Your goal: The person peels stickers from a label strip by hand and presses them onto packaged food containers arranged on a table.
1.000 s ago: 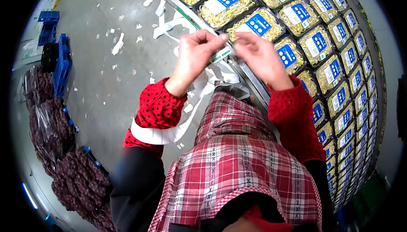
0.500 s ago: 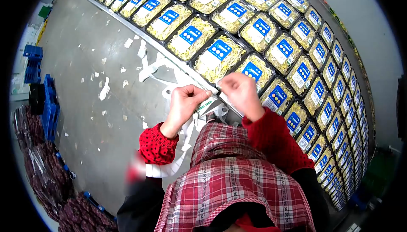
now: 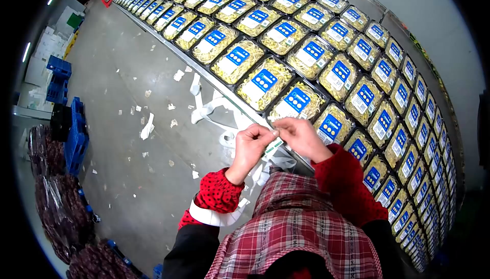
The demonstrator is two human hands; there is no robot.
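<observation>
My left hand [image 3: 251, 148] is closed, thumb and finger pinching a strip of white labels with green print [image 3: 274, 145]. Close beside it, my right hand [image 3: 302, 137] has its fingertips pressed together at the strip's upper end; whatever they hold is hidden. Just beyond both hands, at the table edge, is a black tray of bean sprouts [image 3: 301, 103] under clear film with a blue and white label. A white band of backing tape [image 3: 212, 217] loops around my left forearm, over the red dotted sleeve.
Rows of similar trays [image 3: 337, 77] cover the table, whose metal edge [image 3: 191, 64] runs to the far left. Loose white tape [image 3: 209, 109] hangs beside it. Paper scraps [image 3: 147, 127] litter the floor. Blue pallets [image 3: 76, 136] and dark filled sacks [image 3: 61, 212] stand at left.
My right hand has come back from over a nearby tray to the label strip beside my left hand. The view has shifted, so the trays and floor appear further right and lower.
</observation>
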